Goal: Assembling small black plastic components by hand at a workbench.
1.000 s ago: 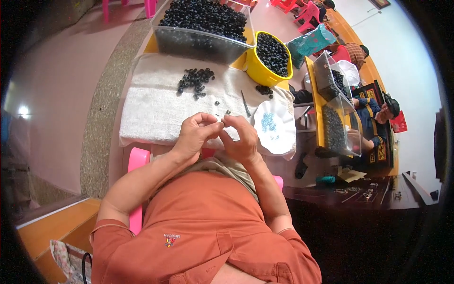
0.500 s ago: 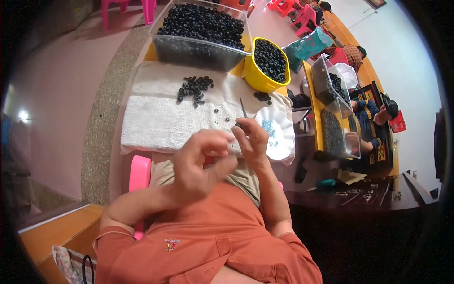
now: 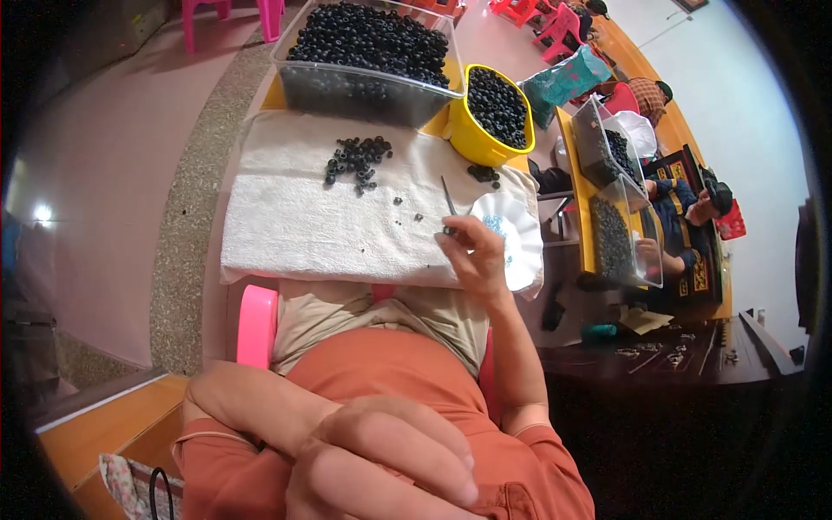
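My right hand [image 3: 476, 255] hovers over the towel's right side, thumb and fingertips pinching a small black bead [image 3: 449, 230]. Just beyond these fingertips, a thin dark pointed tool [image 3: 448, 196] seems to lie on the white towel [image 3: 295, 221]. My left hand [image 3: 381, 459] is raised close to the camera, in front of my chest. Its fingers are curled together and hide whatever may be between them. A white scalloped plate [image 3: 523, 251] with tiny blue beads stands beside my right hand. A loose pile of black beads [image 3: 360, 159] rests on the towel's far half.
A clear plastic bin [image 3: 364, 102] and a yellow tub [image 3: 476, 146], both full of black beads, stand behind the towel. To the right, another person [image 3: 672, 217] sits by more clear bins [image 3: 617, 238]. A pink chair arm [image 3: 257, 328] is at my left.
My left hand has come away from beside the right hand, down and toward the camera. My right hand has shifted slightly right, still pinching the bead.
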`<action>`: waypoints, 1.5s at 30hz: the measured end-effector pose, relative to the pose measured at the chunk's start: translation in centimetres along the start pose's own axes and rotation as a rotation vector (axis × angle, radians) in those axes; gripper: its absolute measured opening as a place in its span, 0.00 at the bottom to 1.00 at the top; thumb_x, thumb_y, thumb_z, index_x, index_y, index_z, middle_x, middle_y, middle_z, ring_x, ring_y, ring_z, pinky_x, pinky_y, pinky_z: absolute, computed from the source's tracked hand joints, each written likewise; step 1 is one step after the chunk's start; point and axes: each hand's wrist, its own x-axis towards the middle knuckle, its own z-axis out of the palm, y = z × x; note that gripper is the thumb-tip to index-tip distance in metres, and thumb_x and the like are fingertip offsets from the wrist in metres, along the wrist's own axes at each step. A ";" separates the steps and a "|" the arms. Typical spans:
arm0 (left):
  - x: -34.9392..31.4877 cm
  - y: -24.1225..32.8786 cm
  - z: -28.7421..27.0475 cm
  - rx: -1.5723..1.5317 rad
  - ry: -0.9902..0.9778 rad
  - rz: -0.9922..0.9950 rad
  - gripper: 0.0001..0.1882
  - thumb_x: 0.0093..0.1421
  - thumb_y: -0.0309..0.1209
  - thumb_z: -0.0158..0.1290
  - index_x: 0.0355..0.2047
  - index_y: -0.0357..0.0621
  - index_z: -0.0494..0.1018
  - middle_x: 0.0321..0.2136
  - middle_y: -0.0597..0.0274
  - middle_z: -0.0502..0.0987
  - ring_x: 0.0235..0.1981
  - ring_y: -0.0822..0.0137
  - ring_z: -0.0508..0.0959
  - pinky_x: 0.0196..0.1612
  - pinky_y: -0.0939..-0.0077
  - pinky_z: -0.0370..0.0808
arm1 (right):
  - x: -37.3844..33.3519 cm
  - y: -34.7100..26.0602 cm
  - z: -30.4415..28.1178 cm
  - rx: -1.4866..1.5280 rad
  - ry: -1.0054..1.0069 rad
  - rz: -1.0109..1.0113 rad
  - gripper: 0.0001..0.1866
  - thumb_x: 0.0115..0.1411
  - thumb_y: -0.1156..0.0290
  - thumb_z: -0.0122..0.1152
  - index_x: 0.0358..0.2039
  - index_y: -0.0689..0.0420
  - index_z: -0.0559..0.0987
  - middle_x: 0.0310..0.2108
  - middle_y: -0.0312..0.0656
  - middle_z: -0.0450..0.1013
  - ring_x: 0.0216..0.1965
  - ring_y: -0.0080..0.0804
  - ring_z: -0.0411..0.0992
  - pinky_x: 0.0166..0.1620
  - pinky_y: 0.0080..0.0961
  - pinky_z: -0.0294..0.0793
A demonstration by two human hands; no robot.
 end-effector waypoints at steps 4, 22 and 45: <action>-0.9 -1.1 0.6 -0.025 0.040 0.053 0.13 0.48 0.23 0.63 0.33 0.54 0.77 0.38 0.51 0.72 0.32 0.55 0.72 0.30 0.65 0.75 | 2.9 1.1 -2.6 -0.102 0.006 -0.016 0.10 0.54 0.81 0.65 0.38 0.60 0.79 0.23 0.30 0.69 0.24 0.15 0.67 0.29 0.12 0.66; 1.6 2.4 2.4 -0.190 0.227 -0.176 0.05 0.57 0.33 0.57 0.34 0.53 0.74 0.40 0.41 0.70 0.34 0.52 0.71 0.35 0.64 0.72 | 11.2 6.9 -4.9 -0.186 0.158 -0.173 0.10 0.57 0.79 0.63 0.41 0.61 0.80 0.32 0.38 0.77 0.26 0.20 0.74 0.30 0.16 0.73; 1.5 -1.1 1.1 0.265 0.014 -0.070 0.04 0.48 0.24 0.60 0.25 0.40 0.75 0.24 0.54 0.77 0.21 0.65 0.76 0.22 0.79 0.73 | 13.5 4.1 6.0 -0.665 -0.304 -0.353 0.22 0.54 0.79 0.55 0.51 0.55 0.76 0.53 0.44 0.69 0.50 0.45 0.71 0.50 0.36 0.72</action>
